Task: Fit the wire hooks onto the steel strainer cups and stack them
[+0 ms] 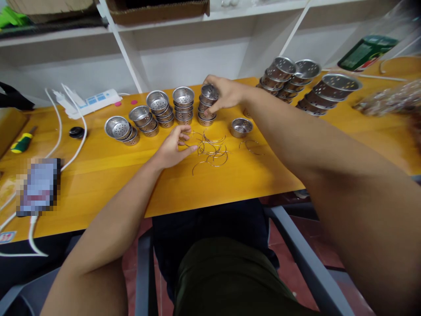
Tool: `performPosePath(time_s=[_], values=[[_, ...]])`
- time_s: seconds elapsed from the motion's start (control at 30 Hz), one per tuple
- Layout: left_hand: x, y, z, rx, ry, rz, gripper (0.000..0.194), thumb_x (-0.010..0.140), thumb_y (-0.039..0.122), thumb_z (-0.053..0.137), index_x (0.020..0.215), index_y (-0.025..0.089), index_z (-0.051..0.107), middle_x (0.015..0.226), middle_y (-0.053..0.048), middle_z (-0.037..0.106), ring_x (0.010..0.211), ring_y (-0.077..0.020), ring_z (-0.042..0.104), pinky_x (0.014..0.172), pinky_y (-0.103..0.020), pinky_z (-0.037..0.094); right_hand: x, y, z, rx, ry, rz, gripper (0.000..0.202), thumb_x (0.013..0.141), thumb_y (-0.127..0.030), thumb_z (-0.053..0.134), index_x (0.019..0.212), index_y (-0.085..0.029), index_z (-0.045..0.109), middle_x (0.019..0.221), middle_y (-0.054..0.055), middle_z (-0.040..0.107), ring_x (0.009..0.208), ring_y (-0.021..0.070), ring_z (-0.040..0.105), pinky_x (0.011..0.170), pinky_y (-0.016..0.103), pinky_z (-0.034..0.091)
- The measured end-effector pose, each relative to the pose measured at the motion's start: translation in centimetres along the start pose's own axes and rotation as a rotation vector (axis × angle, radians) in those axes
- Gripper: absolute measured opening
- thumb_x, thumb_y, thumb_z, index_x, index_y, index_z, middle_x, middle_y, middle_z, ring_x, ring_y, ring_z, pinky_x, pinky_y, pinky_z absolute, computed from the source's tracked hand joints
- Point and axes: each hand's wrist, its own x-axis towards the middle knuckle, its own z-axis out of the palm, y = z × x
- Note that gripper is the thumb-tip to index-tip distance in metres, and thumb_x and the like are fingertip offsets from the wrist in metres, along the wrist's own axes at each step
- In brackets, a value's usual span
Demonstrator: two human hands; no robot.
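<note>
My right hand (pixel 224 93) reaches to a stack of perforated metal cups (pixel 207 119), with fingers behind the top cup (pixel 209 92) and the thumb on its near side. My left hand (pixel 175 148) hovers low at the left edge of a loose pile of thin curved metal wires (pixel 215 151). Its fingers are apart, and I see nothing held in them. A single perforated cup (pixel 241 127) stands upright right of the wires, and a few more wires (pixel 252 147) lie just below it.
Several cup stacks (pixel 158 103) line the back left, some leaning. Taller stacks (pixel 333 90) stand at the right. A phone (pixel 40 186) with white cables, a screwdriver (pixel 23 142) and a power strip (pixel 95 101) lie left. White shelving (pixel 190 48) borders the table's back.
</note>
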Motion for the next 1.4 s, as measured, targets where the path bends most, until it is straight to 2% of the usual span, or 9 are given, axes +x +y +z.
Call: performPosePath(time_s=[0.2, 0.4, 0.5, 0.57, 0.77, 0.9, 1.07, 1.4], values=[[0.0, 0.3, 0.0, 0.001, -0.005, -0.001, 0.071, 0.102, 0.041, 0.099, 0.162, 0.027, 0.063, 0.165, -0.017, 0.079, 0.141, -0.0304, 0.081, 0.115, -0.047, 0.073, -0.3, 0.8, 0.0, 0.044, 0.003, 0.000, 0.113, 0.073, -0.075, 0.123, 0.160, -0.030, 0.068, 0.168, 0.015, 0.083, 0.153, 0.0472, 0.079, 0.140, 0.073, 0.065], [0.0, 0.2, 0.1, 0.008, -0.003, 0.002, 0.068, 0.101, 0.040, 0.099, 0.159, 0.028, 0.065, 0.165, -0.016, 0.080, 0.139, -0.0295, 0.082, 0.115, -0.047, 0.072, -0.2, 0.5, -0.9, 0.030, -0.025, 0.009, 0.127, 0.056, -0.100, 0.118, 0.158, -0.038, 0.074, 0.165, 0.009, 0.086, 0.158, 0.0527, 0.076, 0.143, 0.077, 0.060], [-0.1, 0.1, 0.2, 0.014, 0.002, 0.006, 0.065, 0.102, 0.040, 0.097, 0.158, 0.028, 0.066, 0.164, -0.016, 0.080, 0.138, -0.0285, 0.081, 0.113, -0.045, 0.072, -0.1, -0.2, -1.2, -0.001, -0.052, 0.013, 0.129, 0.056, -0.103, 0.117, 0.158, -0.036, 0.074, 0.165, 0.012, 0.086, 0.157, 0.0545, 0.077, 0.144, 0.078, 0.059], [0.0, 0.1, 0.2, 0.017, 0.006, 0.009, 0.063, 0.102, 0.038, 0.097, 0.157, 0.028, 0.067, 0.163, -0.015, 0.080, 0.138, -0.0283, 0.081, 0.112, -0.045, 0.072, 0.0, -0.5, -1.2, -0.038, -0.066, 0.008, 0.128, 0.057, -0.098, 0.120, 0.156, -0.034, 0.073, 0.163, 0.014, 0.086, 0.153, 0.0541, 0.080, 0.140, 0.077, 0.063], [0.1, 0.1, 0.1, 0.014, 0.001, 0.015, 0.065, 0.101, 0.039, 0.100, 0.156, 0.029, 0.068, 0.161, -0.015, 0.080, 0.137, -0.0298, 0.082, 0.113, -0.047, 0.073, 0.3, -0.4, -0.8, -0.106, -0.073, 0.035, 0.113, 0.068, -0.069, 0.130, 0.154, -0.029, 0.069, 0.162, 0.014, 0.085, 0.148, 0.0523, 0.081, 0.135, 0.072, 0.065], [0.1, 0.3, 0.1, 0.008, -0.006, 0.009, 0.066, 0.102, 0.041, 0.099, 0.157, 0.027, 0.067, 0.163, -0.016, 0.079, 0.138, -0.0299, 0.082, 0.115, -0.047, 0.073, 0.3, 0.1, -0.3, -0.094, -0.063, 0.011, 0.111, 0.069, -0.064, 0.131, 0.151, -0.028, 0.067, 0.164, 0.014, 0.083, 0.149, 0.0512, 0.079, 0.134, 0.071, 0.064], [0.2, 0.2, 0.1, 0.001, -0.009, -0.005, 0.068, 0.101, 0.042, 0.100, 0.158, 0.026, 0.066, 0.162, -0.017, 0.078, 0.139, -0.0308, 0.082, 0.117, -0.049, 0.073, -0.3, 0.2, 0.3, -0.100, -0.043, -0.016, 0.100, 0.085, -0.041, 0.123, 0.161, -0.026, 0.059, 0.176, 0.020, 0.075, 0.154, 0.0482, 0.076, 0.138, 0.065, 0.062], [0.2, -0.1, 0.1, 0.004, -0.013, 0.005, 0.065, 0.101, 0.039, 0.101, 0.155, 0.027, 0.068, 0.161, -0.016, 0.080, 0.138, -0.0302, 0.082, 0.117, -0.049, 0.073, -0.2, -0.2, 0.0, -0.152, -0.085, 0.010, 0.098, 0.088, -0.044, 0.122, 0.160, -0.025, 0.057, 0.175, 0.022, 0.074, 0.152, 0.0499, 0.078, 0.137, 0.064, 0.061]])
